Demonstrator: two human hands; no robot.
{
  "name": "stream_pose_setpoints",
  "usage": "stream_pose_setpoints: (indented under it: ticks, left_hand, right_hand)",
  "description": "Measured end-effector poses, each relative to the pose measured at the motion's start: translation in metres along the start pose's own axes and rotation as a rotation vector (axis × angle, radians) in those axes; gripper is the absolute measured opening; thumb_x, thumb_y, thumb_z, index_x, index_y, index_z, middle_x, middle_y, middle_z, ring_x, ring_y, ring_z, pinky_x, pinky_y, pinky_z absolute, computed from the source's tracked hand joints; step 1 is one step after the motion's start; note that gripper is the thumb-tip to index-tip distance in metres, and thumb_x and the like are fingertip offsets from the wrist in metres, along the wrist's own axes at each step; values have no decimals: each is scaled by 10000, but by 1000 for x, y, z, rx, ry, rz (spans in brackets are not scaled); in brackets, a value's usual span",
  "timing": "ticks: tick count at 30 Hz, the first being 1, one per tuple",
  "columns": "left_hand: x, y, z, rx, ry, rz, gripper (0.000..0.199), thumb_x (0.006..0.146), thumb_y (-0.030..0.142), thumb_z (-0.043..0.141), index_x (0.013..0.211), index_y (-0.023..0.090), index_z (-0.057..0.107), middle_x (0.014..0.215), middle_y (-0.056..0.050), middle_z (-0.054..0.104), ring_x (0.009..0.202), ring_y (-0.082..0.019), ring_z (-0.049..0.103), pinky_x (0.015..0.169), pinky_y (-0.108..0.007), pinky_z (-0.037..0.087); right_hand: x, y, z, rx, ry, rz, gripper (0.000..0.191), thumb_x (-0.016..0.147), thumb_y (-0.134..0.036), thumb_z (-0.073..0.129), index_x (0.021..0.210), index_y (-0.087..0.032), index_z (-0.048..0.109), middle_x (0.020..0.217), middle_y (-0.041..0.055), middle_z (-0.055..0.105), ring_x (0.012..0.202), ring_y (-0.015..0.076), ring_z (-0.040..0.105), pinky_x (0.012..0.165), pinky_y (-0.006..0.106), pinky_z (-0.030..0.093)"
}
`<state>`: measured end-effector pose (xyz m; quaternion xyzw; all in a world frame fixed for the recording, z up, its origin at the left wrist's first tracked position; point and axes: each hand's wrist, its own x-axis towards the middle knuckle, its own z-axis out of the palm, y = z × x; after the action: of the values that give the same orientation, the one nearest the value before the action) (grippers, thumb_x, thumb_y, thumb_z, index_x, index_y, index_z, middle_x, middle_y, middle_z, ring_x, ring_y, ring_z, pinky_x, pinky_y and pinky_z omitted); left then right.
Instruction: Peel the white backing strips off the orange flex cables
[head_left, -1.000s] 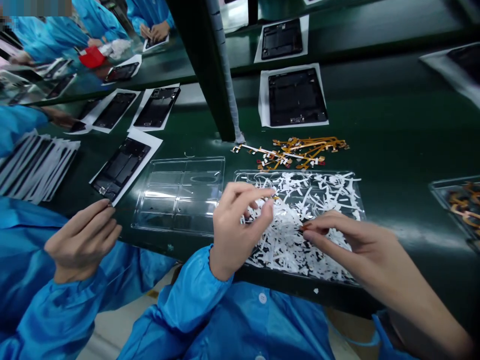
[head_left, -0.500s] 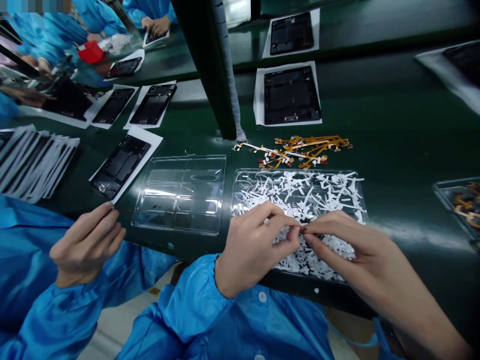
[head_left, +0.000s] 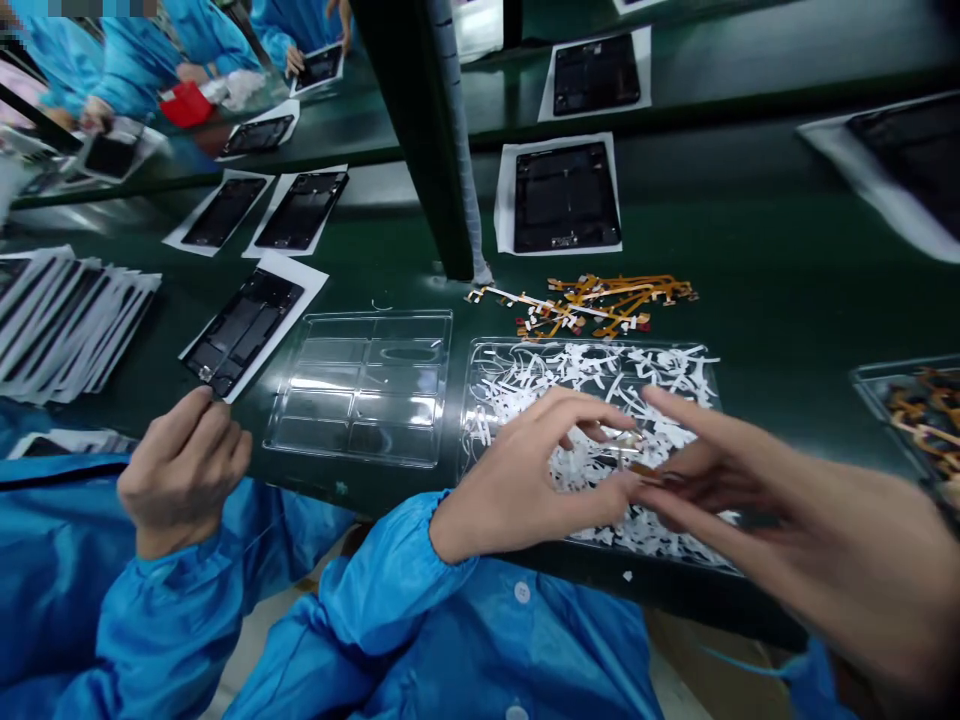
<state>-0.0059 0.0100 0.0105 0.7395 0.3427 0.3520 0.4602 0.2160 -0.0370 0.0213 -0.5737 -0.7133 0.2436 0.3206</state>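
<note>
Over the tray of white scraps, my left hand (head_left: 536, 475) and my right hand (head_left: 757, 490) meet at a small brown and gold flex cable (head_left: 649, 473). My right thumb and a bent finger pinch it, with the right index finger lifted away. My left thumb tip presses at the cable's near end, while the left index finger arches above it near a shiny bit. The fingers partly hide the cable, and my right hand is blurred. Beneath lies the clear plastic tray (head_left: 466, 400), strewn with white paper strips (head_left: 585, 365).
Orange flex cables (head_left: 600, 300) lie behind the tray. A clear compartment tray (head_left: 360, 390) sits left, and another tray of cables (head_left: 870, 385) right. Black tablet housings (head_left: 566, 195) rest on white sheets. A dark post (head_left: 420, 140) rises mid-bench. A co-worker's hand (head_left: 184, 465) is at left.
My hands have spread from a tight fingertip pinch, and my right index finger has lifted. The co-worker's hand at left has shifted slightly. Housings on the far belt have moved a little.
</note>
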Motion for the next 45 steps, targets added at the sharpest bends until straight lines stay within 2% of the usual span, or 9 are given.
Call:
stream_pose_setpoints:
  ticks: [3, 9, 15, 21, 25, 31, 35, 40, 45]
  left_hand:
    - [4, -1, 2, -86, -7, -31, 40, 960, 214, 668, 988, 204, 694, 981, -47, 708, 888, -156, 647, 788, -300, 559]
    - [0, -9, 5, -42, 142, -111, 84, 891, 175, 711, 971, 198, 716, 900, -37, 724, 752, -138, 637, 640, -269, 526]
    - [-1, -5, 7, 122, 136, -47, 113, 872, 129, 677, 959, 195, 708, 915, -19, 738, 774, -133, 658, 703, -275, 545]
    - [-2, -8, 8, 156, 123, -64, 89, 871, 138, 656, 941, 190, 675, 883, -7, 701, 773, -124, 631, 708, -262, 526]
    - [-1, -9, 8, 110, 110, -89, 71, 871, 158, 660, 931, 194, 668, 884, -12, 694, 753, -124, 624, 689, -260, 531]
    - [4, -14, 10, -115, 86, -228, 41, 837, 204, 689, 860, 187, 660, 809, -2, 650, 621, -93, 552, 547, -220, 464]
    - [5, -19, 14, -219, 115, -333, 105, 824, 244, 703, 813, 186, 616, 667, 32, 560, 554, -85, 480, 503, -217, 414]
    - [4, -23, 15, 32, 279, -182, 136, 842, 201, 704, 759, 183, 598, 749, 13, 607, 623, -91, 530, 552, -225, 429]
    - [3, -19, 10, 19, 281, -154, 78, 867, 206, 723, 827, 175, 663, 752, 14, 641, 598, -81, 542, 541, -223, 437]
  right_hand:
    - [6, -9, 5, -28, -56, -117, 511, 982, -450, 614, 1484, -407, 534, 847, -25, 774, 640, 170, 744, 580, 255, 619]
    - [3, -10, 9, -161, 58, -170, 404, 996, -331, 597, 1397, -381, 612, 1196, 6, 775, 908, 270, 788, 804, 418, 636]
    - [4, -10, 15, -263, 53, -160, 397, 1018, -322, 568, 1414, -308, 552, 1110, 32, 783, 855, 240, 775, 665, 350, 575]
    - [12, -10, 17, -241, -3, -245, 65, 1013, -252, 564, 1073, -263, 587, 980, 27, 732, 810, 193, 711, 722, 331, 518]
    - [13, -7, 26, -359, 55, -274, 60, 980, -209, 569, 1022, -247, 551, 897, 31, 691, 779, 205, 662, 726, 352, 469]
    - [14, -8, 40, -559, 134, -348, 102, 920, -164, 565, 881, -220, 489, 736, 32, 560, 628, 195, 538, 593, 342, 377]
    - [14, -11, 45, -561, 174, -439, 162, 876, -133, 599, 891, -222, 465, 752, 44, 575, 644, 198, 531, 608, 340, 389]
    - [10, -9, 42, -390, 97, -337, 138, 911, -135, 559, 897, -234, 464, 745, 6, 540, 633, 166, 530, 616, 319, 388]
    - [6, -8, 31, -313, 107, -270, 143, 950, -156, 611, 1065, -203, 539, 893, 37, 623, 734, 159, 598, 701, 310, 444]
